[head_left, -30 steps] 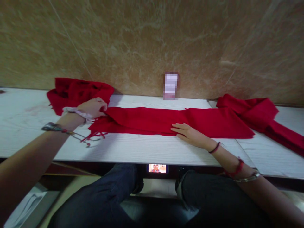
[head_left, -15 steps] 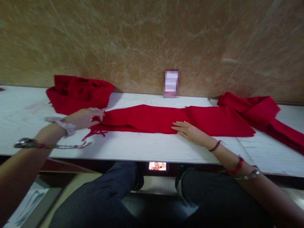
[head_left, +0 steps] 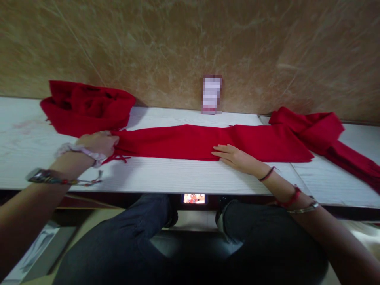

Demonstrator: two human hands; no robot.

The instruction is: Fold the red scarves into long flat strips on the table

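A long red fringed scarf (head_left: 178, 142) lies stretched sideways across the white tabletop (head_left: 166, 176). At its left end my left hand (head_left: 99, 143) is closed around the gathered cloth near the fringe, with some strands showing below the fingers. My right hand (head_left: 234, 157) rests flat on the scarf's near edge, right of the middle, fingers stretched out. Behind my left hand is a crumpled heap of red cloth (head_left: 89, 109). At the right, another length of red cloth (head_left: 320, 130) lies folded over and trails toward the right edge.
A tiled wall (head_left: 166, 51) rises along the table's back edge. Against it leans a blurred-out upright item (head_left: 211, 95). Below the front edge a lit phone screen (head_left: 194, 198) shows between my knees. An open box (head_left: 41, 249) with papers stands at the lower left.
My left hand has closed on the scarf's left end and drawn it taut, smoothing the crease there. My right hand stays flat on the cloth. The view has shifted slightly.
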